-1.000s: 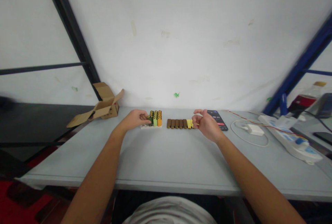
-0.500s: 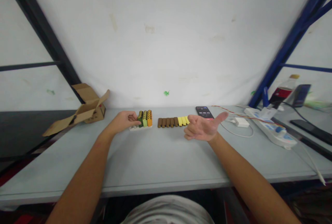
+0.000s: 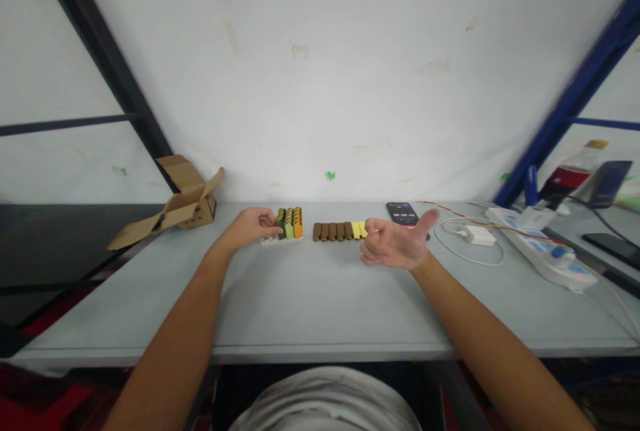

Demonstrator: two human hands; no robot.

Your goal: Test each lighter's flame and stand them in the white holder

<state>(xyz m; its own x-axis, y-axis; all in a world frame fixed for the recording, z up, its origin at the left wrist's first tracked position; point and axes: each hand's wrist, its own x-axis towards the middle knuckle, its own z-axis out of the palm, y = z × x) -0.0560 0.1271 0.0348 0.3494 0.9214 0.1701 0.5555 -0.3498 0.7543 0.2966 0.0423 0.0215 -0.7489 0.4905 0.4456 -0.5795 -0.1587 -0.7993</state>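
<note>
1. On the grey table (image 3: pixel 320 304), left of centre, sits the white base (image 3: pixel 295 240), and this is where the filled part is: dark green pieces (image 3: pixel 281 231), light green pieces (image 3: pixel 289 232) and orange pieces (image 3: pixel 299 231), standing side by side in three lines, front to back.
2. Over at the base's left end, the left hand (image 3: pixel 251 226) is right at the dark green line, thumb and fingers drawn narrow; whether they pinch a piece or merely touch one, I cannot tell.
3. Beside those fingertips a strip of the base shows pale and bare, so that end looks unfilled, though the hand hides some of it.
4. Off the base, to its right, lies a neat row: five brown pieces (image 3: pixel 333 232), then yellow pieces (image 3: pixel 359 230). None of either colour shows on the base, so I judge these unplaced.
5. And here's the right hand (image 3: pixel 397 244), near the yellow end and covering part of the view there: thumb flung wide, fingers loosely curled, no piece visible in it.
6. My reading: three colours set, two waiting; the yellow count is partly hidden.
</note>
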